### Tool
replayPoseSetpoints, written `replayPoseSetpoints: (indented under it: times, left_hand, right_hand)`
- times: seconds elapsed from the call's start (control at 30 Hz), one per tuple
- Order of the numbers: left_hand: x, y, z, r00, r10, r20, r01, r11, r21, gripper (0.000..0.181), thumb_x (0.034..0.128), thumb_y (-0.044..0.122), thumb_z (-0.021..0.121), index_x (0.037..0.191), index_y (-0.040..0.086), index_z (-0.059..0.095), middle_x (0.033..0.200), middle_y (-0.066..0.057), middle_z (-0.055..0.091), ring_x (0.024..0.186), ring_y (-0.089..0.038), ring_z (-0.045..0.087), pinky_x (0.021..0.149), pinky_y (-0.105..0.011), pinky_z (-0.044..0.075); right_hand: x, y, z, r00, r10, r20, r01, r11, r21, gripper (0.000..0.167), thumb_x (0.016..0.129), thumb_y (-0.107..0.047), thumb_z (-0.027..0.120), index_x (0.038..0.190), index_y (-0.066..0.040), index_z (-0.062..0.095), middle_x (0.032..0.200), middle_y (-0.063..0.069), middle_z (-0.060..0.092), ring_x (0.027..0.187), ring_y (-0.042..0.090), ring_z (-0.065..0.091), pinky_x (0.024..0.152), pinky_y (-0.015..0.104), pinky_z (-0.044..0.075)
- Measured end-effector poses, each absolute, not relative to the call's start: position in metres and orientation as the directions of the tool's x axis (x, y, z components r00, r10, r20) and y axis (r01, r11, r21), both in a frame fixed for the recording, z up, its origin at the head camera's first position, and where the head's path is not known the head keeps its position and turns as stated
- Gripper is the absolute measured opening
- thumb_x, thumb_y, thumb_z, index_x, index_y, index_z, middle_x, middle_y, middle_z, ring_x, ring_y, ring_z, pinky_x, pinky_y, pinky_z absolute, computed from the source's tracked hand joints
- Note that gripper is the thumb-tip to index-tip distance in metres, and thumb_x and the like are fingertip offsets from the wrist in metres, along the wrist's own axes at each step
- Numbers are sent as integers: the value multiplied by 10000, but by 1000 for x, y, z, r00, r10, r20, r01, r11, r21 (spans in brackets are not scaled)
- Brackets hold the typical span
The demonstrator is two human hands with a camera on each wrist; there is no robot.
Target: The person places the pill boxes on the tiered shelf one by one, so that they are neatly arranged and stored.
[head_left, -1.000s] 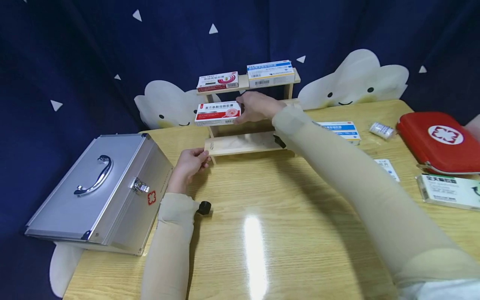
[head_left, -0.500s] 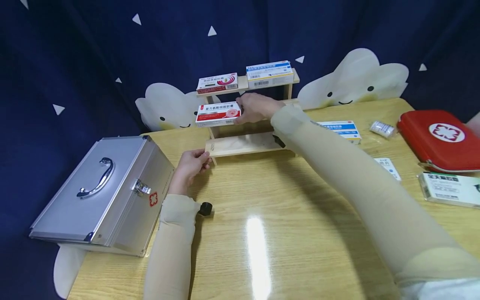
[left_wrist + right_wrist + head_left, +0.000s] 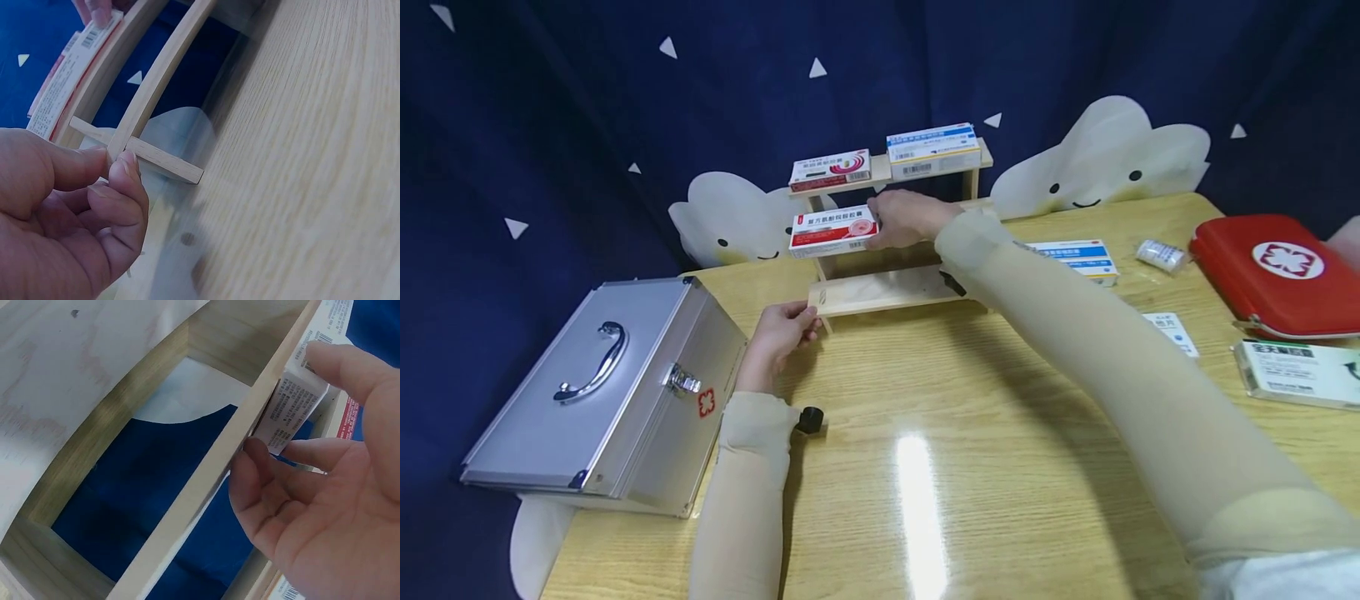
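A three-tier wooden display rack [image 3: 887, 292] stands at the back of the table. My left hand [image 3: 780, 333] pinches the left end of its lowest shelf between thumb and fingers, which the left wrist view shows close up. On the middle shelf lies a red and white medicine box [image 3: 827, 237]. My right hand [image 3: 912, 218] grips this box by its right end; in the right wrist view the thumb is on the printed side of the medicine box [image 3: 290, 409]. Above, the top shelf carries a smaller pink and white medicine box [image 3: 830, 171] and a blue and white one [image 3: 934, 152].
A silver metal case [image 3: 602, 392] sits at the left. To the right lie another blue and white box [image 3: 1075, 260], a small wrapped roll [image 3: 1161, 256], a white box [image 3: 1172, 333], a red zipped pouch [image 3: 1277, 283] and a green and white box [image 3: 1296, 373].
The head view has shifted slightly. Both hands keep their holds on the rack and the medicine box, with no clear movement.
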State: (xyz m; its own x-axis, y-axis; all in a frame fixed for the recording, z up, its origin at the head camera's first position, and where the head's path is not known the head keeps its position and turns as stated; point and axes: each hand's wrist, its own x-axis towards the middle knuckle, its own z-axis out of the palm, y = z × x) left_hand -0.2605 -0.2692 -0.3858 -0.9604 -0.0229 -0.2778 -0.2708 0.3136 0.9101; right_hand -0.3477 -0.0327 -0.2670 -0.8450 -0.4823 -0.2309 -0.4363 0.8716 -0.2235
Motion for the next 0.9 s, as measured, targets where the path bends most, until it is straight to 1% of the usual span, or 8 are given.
replayPoseSetpoints:
  times: [0.13, 0.23, 0.33, 0.47, 0.53, 0.67, 0.77, 0.9]
  left_hand:
    - [-259, -266, -386, -959, -13, -284, -273, 323, 906, 400, 1063, 180, 480, 1418, -3, 497, 1082, -132, 618, 785, -131, 573, 668, -210, 481]
    - [-258, -267, -385, -960, -8, -281, -268, 328, 906, 413, 1064, 181, 475, 1430, -12, 479, 1082, -131, 611, 775, -113, 567, 676, -209, 483]
    - [-257, -268, -383, -961, -2, -276, -262, 327, 908, 422, 1065, 180, 473, 1437, -20, 466, 1091, -140, 608, 763, -103, 564, 677, -209, 481]
    - [-256, -271, -382, -961, -4, -276, -261, 341, 903, 418, 1069, 179, 463, 1436, -21, 465, 1097, -143, 599, 762, -104, 562, 676, -207, 481]
    - [-256, -272, -382, -961, -6, -275, -260, 352, 899, 419, 1070, 179, 457, 1437, -23, 463, 1094, -140, 594, 765, -104, 560, 683, -208, 484]
    - [-257, -272, -382, -962, -1, -273, -255, 359, 898, 432, 1072, 182, 450, 1447, -32, 446, 1099, -138, 588, 778, -99, 561, 711, -216, 491]
    - [-256, -270, -382, -961, 5, -275, -256, 348, 902, 445, 1071, 182, 450, 1458, -36, 427, 1113, -142, 583, 788, -95, 558, 728, -218, 493]
    - [-254, -267, -381, -961, 11, -277, -257, 344, 903, 447, 1072, 179, 446, 1460, -40, 420, 1117, -140, 571, 797, -98, 554, 730, -214, 495]
  right_hand:
    - [-338, -28, -260, -840, -462, -286, -412, 885, -218, 908, 963, -485, 591, 1595, -89, 74, 1601, 133, 245, 1448, 285, 253, 1174, 434, 197]
    - [-326, -22, -251, -837, -460, -297, -415, 887, -205, 934, 954, -527, 586, 1601, -152, 28, 1628, 106, 178, 1474, 294, 189, 1181, 447, 169]
    - [-306, -10, -238, -833, -486, -264, -447, 873, -196, 894, 956, -526, 584, 1605, -186, 72, 1624, 99, 193, 1473, 298, 196, 1180, 455, 173]
    - [-272, 19, -222, -827, -535, -171, -505, 842, -192, 770, 972, -476, 587, 1585, -171, 235, 1569, 119, 328, 1430, 295, 303, 1158, 457, 235]
    - [-253, 39, -217, -829, -547, -121, -518, 830, -205, 723, 975, -447, 598, 1567, -160, 299, 1529, 133, 388, 1338, 301, 423, 1120, 465, 298]
    - [-213, 83, -215, -833, -553, -1, -538, 810, -233, 643, 973, -386, 625, 1517, -119, 409, 1453, 153, 480, 1210, 315, 525, 1039, 494, 386]
    - [-186, 117, -221, -846, -530, 61, -525, 807, -269, 605, 967, -357, 649, 1476, -82, 469, 1426, 162, 512, 1204, 330, 551, 1005, 509, 420]
    - [-161, 163, -234, -887, -456, 68, -453, 835, -314, 591, 946, -358, 684, 1436, -72, 522, 1397, 166, 538, 1133, 314, 579, 943, 501, 459]
